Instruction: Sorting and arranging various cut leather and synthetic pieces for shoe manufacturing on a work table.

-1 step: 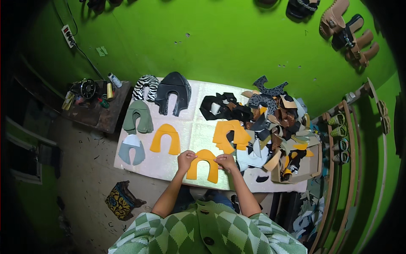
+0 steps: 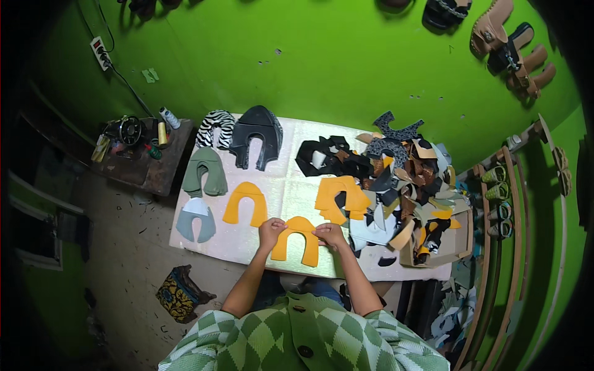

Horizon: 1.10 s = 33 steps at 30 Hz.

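Note:
A yellow arch-shaped piece of shoe-upper leather (image 2: 301,222) lies at the table's near edge, its two legs toward me. My left hand (image 2: 271,232) pinches its left upper side, thumb and fingers closed. On the opposite side my right hand (image 2: 330,234) grips it the same way. A seam or overlap line crosses the piece below its rounded top. Just to the left is a similar yellow arch (image 2: 245,196), apart from my hands. Beyond my right hand rest several stacked yellow cut pieces (image 2: 339,193).
Green arches (image 2: 205,170), a grey-blue one (image 2: 195,226), a zebra-striped one and black ones (image 2: 255,123) line the table's left side. Mixed scraps (image 2: 402,170) and a cardboard box (image 2: 465,244) crowd the right. A sewing machine (image 2: 130,130) stands far left; shoe racks (image 2: 510,235) stand right.

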{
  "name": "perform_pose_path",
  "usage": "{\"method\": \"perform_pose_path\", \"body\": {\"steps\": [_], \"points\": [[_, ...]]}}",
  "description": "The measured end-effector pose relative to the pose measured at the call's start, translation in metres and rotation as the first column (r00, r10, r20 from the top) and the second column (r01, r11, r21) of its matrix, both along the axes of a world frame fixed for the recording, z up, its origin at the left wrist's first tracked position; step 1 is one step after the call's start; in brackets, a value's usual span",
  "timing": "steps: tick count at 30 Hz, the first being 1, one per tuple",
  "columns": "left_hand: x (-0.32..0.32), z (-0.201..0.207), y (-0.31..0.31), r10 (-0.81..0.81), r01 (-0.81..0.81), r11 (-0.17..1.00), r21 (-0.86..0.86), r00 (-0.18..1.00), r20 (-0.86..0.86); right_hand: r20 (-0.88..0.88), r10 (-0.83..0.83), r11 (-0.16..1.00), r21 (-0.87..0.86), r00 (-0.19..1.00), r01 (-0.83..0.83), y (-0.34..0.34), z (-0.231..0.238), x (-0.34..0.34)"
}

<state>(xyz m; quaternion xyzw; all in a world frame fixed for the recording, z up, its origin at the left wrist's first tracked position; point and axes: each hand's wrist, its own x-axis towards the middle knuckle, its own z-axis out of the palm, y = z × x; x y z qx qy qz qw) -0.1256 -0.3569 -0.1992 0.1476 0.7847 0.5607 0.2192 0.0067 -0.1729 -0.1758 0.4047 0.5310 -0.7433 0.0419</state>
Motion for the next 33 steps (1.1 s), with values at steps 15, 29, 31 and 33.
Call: {"method": "perform_pose_path", "body": {"steps": [15, 29, 31, 33], "points": [[-0.179, 0.017, -0.068, 0.011, -0.041, 0.993, -0.112, 0.968, -0.251, -0.082, -0.128, 0.944, 0.294, 0.988, 0.147, -0.091, -0.022, -0.185], [-0.172, 0.028, -0.077, -0.228, 0.085, 0.946, -0.313, 0.860, -0.456, -0.012, -0.119, 0.516, 0.854, 0.993, 0.072, -0.134, 0.005, -0.193], [-0.164, 0.032, -0.079, -0.234, 0.065, 0.960, -0.271, 0.719, -0.655, -0.060, 0.051, 0.260, 0.965, 0.997, 0.045, -0.135, 0.005, -0.186], [-0.159, 0.029, -0.083, -0.315, 0.072, 0.933, -0.352, 0.637, -0.703, -0.052, 0.176, 0.182, 0.983, 0.983, 0.020, -0.140, 0.006, -0.182]]}}
